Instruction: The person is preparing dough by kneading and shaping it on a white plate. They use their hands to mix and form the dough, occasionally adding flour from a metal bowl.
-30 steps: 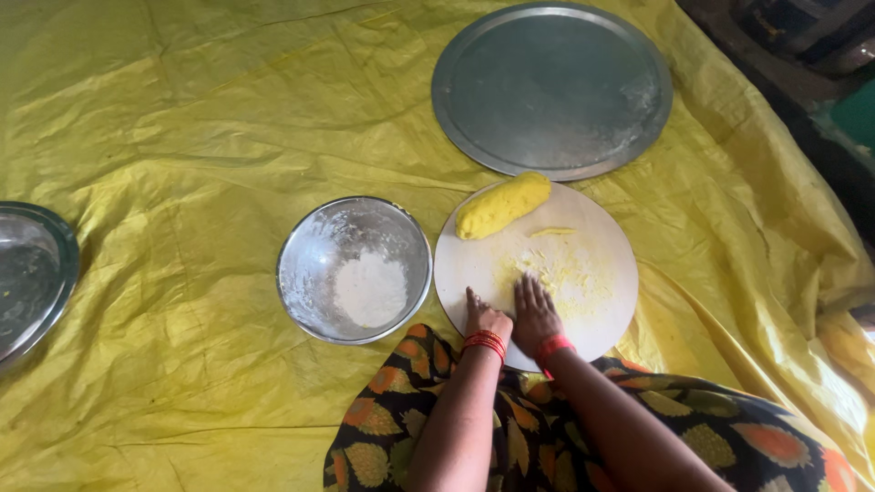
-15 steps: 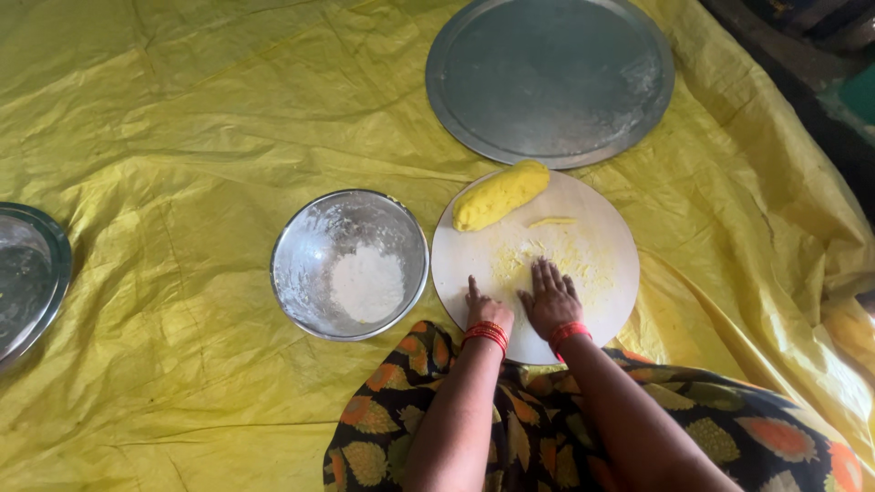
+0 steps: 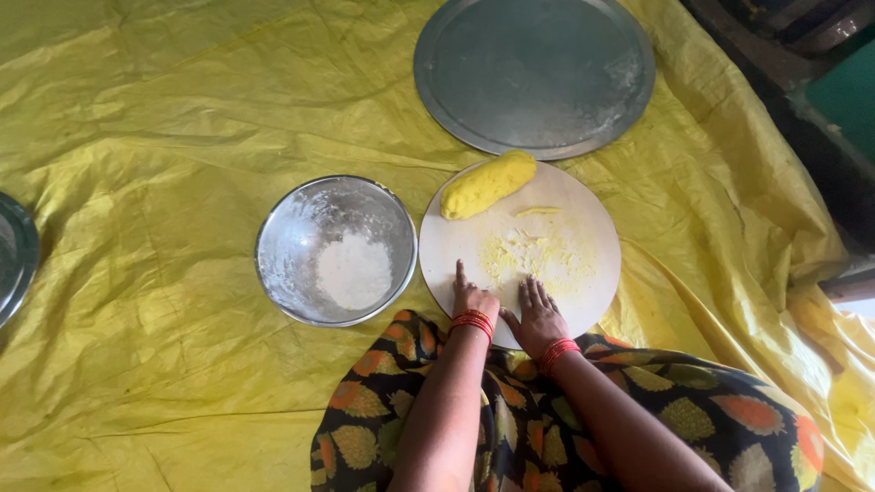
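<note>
A round white board (image 3: 583,219) lies on the yellow sheet (image 3: 182,118). A log of yellow dough (image 3: 488,183) rests at its far left rim, with a small strip of dough (image 3: 538,211) and yellow crumbs (image 3: 533,255) nearer me. My left hand (image 3: 472,298) rests on the board's near edge, one finger pointing forward, the others curled. Beside it my right hand (image 3: 538,314) lies flat on the board with fingers together, palm down. Both wrists wear red bangles. Neither hand holds anything.
A steel bowl (image 3: 287,246) with white flour (image 3: 354,271) sits left of the board. A large round steel plate (image 3: 534,73) lies beyond the board. Another steel dish's rim (image 3: 16,255) shows at the far left. Patterned cloth (image 3: 711,428) covers my lap. Dark objects stand at the upper right.
My right hand has drawn back toward the near edge of the board, with its fingers now together instead of spread. The left hand has barely moved.
</note>
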